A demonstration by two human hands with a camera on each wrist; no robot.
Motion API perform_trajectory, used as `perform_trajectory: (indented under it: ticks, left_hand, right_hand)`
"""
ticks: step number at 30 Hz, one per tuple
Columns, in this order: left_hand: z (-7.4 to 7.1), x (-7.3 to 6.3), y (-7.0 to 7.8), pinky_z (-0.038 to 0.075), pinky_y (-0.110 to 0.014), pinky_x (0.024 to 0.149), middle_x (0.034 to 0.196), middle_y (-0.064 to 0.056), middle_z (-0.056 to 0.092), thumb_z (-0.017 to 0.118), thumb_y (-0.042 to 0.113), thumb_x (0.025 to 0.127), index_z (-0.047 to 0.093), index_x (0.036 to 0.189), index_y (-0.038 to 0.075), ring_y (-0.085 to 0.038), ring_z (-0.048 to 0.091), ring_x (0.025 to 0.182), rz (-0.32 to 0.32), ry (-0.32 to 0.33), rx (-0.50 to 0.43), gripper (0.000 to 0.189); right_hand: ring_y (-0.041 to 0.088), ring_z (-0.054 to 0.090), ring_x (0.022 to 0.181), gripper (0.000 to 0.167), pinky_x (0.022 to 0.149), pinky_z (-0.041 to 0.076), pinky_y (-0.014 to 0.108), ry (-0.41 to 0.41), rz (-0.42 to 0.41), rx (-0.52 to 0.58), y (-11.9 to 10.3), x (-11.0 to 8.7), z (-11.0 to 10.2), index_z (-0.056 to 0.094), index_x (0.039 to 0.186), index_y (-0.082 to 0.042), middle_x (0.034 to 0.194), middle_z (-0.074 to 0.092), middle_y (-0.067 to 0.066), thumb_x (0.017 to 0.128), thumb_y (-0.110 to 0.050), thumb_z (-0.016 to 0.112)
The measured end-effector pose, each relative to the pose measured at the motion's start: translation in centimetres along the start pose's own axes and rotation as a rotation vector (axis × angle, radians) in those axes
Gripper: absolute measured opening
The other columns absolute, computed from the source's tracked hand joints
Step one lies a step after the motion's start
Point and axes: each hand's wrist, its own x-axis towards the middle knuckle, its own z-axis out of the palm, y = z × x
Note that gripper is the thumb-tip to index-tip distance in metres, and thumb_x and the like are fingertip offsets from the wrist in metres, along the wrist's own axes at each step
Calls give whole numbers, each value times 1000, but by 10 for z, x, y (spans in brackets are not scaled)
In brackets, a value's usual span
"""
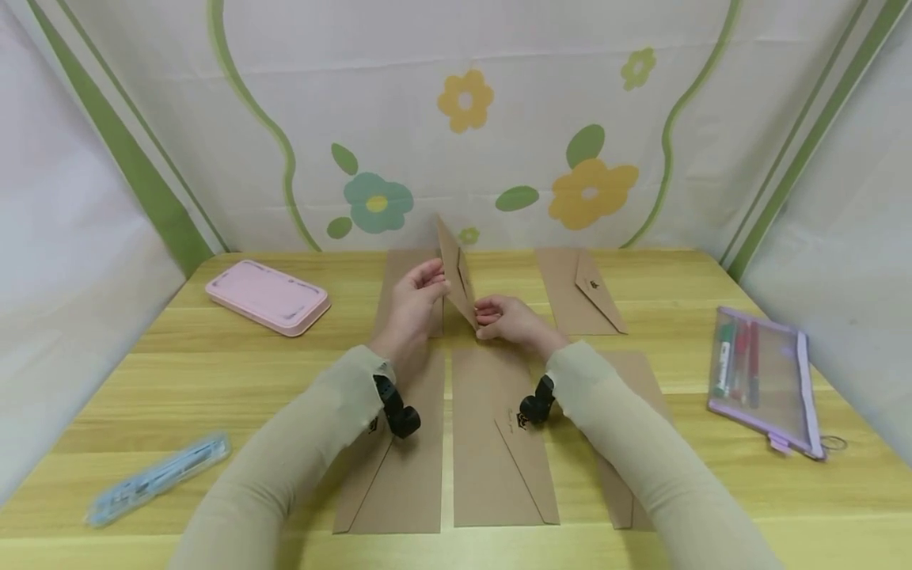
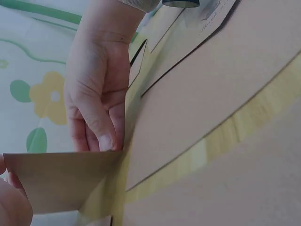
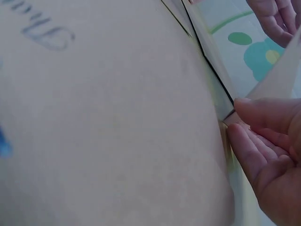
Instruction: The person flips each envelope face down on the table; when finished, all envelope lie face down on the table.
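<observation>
A brown kraft envelope (image 1: 456, 273) stands tilted on edge above the table between my hands. My left hand (image 1: 415, 305) holds its left edge between thumb and fingers, while my right hand (image 1: 516, 321) pinches its lower right corner. In the right wrist view, the right thumb and fingers (image 3: 268, 117) close on that corner. The left wrist view shows the raised envelope (image 2: 66, 181) spanning both hands, with the left hand (image 2: 14, 202) only partly in frame. Beneath my wrists lie more envelopes, including a middle one (image 1: 492, 451) with a dark printed mark near its flap.
Behind the hands, one envelope (image 1: 409, 289) lies left and another (image 1: 580, 293) right. A pink case (image 1: 267, 297) sits back left, a clear blue pen pack (image 1: 160, 479) front left. Rightward lies a purple-edged mesh pouch (image 1: 773, 372) holding pens. Printed cloth (image 1: 499, 47) backs the table.
</observation>
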Motion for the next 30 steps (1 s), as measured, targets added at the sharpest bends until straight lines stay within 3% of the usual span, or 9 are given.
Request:
perform_trajectory:
  ticks: [11, 19, 24, 30]
  left_hand:
    - [16, 2, 9, 43, -30, 97, 125, -14, 55, 58, -3, 86, 52, 128, 1, -23, 50, 115, 20, -29, 120, 42]
    - [28, 2, 9, 43, -28, 94, 123, -14, 54, 56, -7, 85, 53, 127, 0, -23, 48, 114, 50, -43, 107, 43]
    - [28, 2, 8, 42, -30, 96, 123, -15, 54, 55, -8, 85, 53, 126, -1, -21, 49, 112, 69, -39, 123, 42]
    - [29, 2, 8, 42, -31, 98, 126, -13, 55, 56, -7, 85, 54, 126, 1, -22, 49, 116, 82, -32, 138, 42]
  right_hand:
    - [27, 42, 128, 57, 102, 40, 36, 7, 17, 122, 2, 4, 14, 40, 136, 2, 137, 45, 18, 83, 2, 62]
    - [27, 49, 119, 56, 97, 44, 36, 37, 10, 116, 1, 3, 16, 41, 135, -1, 131, 51, 17, 84, -5, 64]
    - [29, 50, 118, 61, 95, 45, 40, 174, -56, 26, -11, -7, 23, 38, 139, -7, 131, 50, 16, 84, -14, 64]
    - [27, 57, 108, 44, 90, 49, 38, 471, -160, 16, -27, -15, 38, 51, 125, -2, 117, 59, 15, 84, -13, 62]
